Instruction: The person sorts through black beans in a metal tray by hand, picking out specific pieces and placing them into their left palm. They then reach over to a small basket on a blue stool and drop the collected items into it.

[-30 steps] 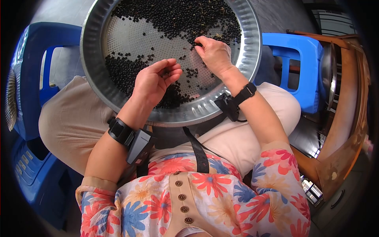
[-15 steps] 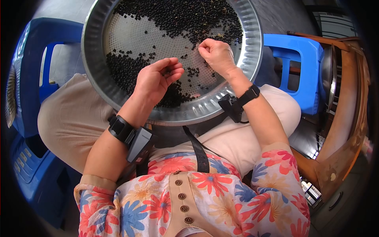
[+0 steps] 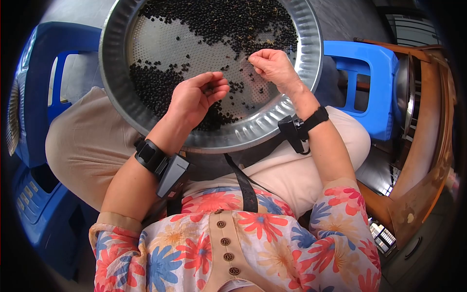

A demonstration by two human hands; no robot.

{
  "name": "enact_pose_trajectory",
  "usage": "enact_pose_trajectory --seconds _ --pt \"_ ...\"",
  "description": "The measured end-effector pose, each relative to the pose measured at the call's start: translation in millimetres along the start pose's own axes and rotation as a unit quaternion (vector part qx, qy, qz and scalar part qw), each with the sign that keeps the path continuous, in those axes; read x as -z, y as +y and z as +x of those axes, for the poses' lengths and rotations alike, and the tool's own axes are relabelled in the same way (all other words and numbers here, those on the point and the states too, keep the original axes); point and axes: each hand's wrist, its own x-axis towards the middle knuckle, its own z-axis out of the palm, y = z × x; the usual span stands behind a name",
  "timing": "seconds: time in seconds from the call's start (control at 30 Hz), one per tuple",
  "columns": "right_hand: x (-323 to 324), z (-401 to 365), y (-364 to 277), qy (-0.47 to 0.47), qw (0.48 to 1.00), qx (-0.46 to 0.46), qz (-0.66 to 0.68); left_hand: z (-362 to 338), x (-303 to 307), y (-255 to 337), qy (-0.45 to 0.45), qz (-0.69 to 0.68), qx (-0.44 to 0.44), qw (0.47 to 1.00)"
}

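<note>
A large round metal tray [image 3: 114,92] with a perforated bottom rests over my lap. Black beans [image 3: 214,19] are spread across its far side, and a second pile of black beans [image 3: 153,90] lies at the near left. My left hand [image 3: 197,96] is cupped over the near pile, its curled fingers around several dark beans. Over the right part of the tray my right hand [image 3: 276,70] has thumb and forefinger pinched together; whatever is between them is too small to make out. Loose beans lie scattered between the two hands.
A blue plastic stool [image 3: 362,53] stands at the right, beside a wooden frame [image 3: 423,126]. More blue plastic seating [image 3: 36,97] is at the left. Straps and small devices are on both wrists; a black strap [image 3: 245,190] hangs below the tray.
My right hand has moved slightly right and toward me, its fingers still pinched. My left hand has hardly moved, and the tray has shifted very slightly.
</note>
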Motion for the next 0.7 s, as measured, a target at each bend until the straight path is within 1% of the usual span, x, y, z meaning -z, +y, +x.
enact_pose_trajectory --seconds 0.03,0.1,0.13,0.17,0.2,0.23,0.27,0.3,0.33,0.4,0.43,0.47,0.5,0.53,0.6,0.67,0.7 --pt "-1.6 -1.7 -1.3 -0.001 1.0 0.0 0.0 0.6 -0.4 -0.3 0.001 0.0 0.0 1.0" --pt "-8.4 -6.0 -3.1 -0.048 0.999 -0.006 0.001 1.2 -0.6 -0.7 -0.019 0.0 0.014 1.0" --pt "-17.6 -12.0 -3.1 -0.049 0.999 -0.006 0.0 1.5 0.5 -1.4 -0.018 -0.001 0.014 1.0" --pt "-31.2 -20.8 -2.3 -0.074 0.989 0.095 -0.09 2.1 1.6 -2.8 -0.038 -0.028 0.024 0.999" --pt "-40.7 -28.4 -1.6 -0.097 0.96 0.194 -0.179 2.7 1.8 -4.5 -0.058 -0.053 0.035 0.996" --pt "-45.4 -34.2 -0.6 -0.096 0.96 0.194 -0.178 2.8 0.5 -6.9 -0.059 -0.052 0.036 0.996" --pt "-49.5 -39.4 0.7 -0.068 0.921 0.26 -0.28 2.3 -1.1 -9.9 -0.036 -0.039 0.031 0.998" --pt "-51.2 -41.9 1.1 -0.04 0.867 0.322 -0.378 2.1 -1.6 -11.9 -0.013 -0.027 0.024 0.999" --pt "-48.8 -42.0 -1.4 -0.04 0.867 0.322 -0.378 2.8 0.3 -11.3 -0.013 -0.027 0.024 0.999" --pt "-36.9 -40.9 -7.3 0.016 0.91 0.249 -0.33 5.3 7.4 -7.8 -0.033 -0.007 0.03 0.999" --pt "-29.1 -38.3 -7.4 0.045 0.915 0.233 -0.326 4.7 7.2 -3.5 -0.025 -0.015 0.014 0.999" --pt "-21.9 -34.8 -4.7 0.045 0.915 0.233 -0.326 3.3 5.3 2.5 -0.016 -0.022 -0.002 1.0" --pt "-15.3 -30.8 0.7 0.059 0.905 0.216 -0.362 2.9 4.4 6.6 0.0 -0.029 -0.022 0.999" --pt "-13.7 -29.8 3.0 0.074 0.892 0.2 -0.398 1.4 3.0 10.4 -0.001 -0.029 -0.022 0.999" --pt "-17.5 -32.9 10.0 0.065 0.897 0.192 -0.393 -1.3 1.1 17.5 0.012 -0.04 -0.051 0.998" --pt "-24.0 -37.5 10.6 -0.025 0.876 0.201 -0.438 -2.4 1.1 20.6 0.01 -0.045 -0.055 0.997" --pt "-25.4 -36.9 11.9 -0.07 0.87 0.177 -0.455 -3.0 0.7 21.3 0.01 -0.047 -0.058 0.997"
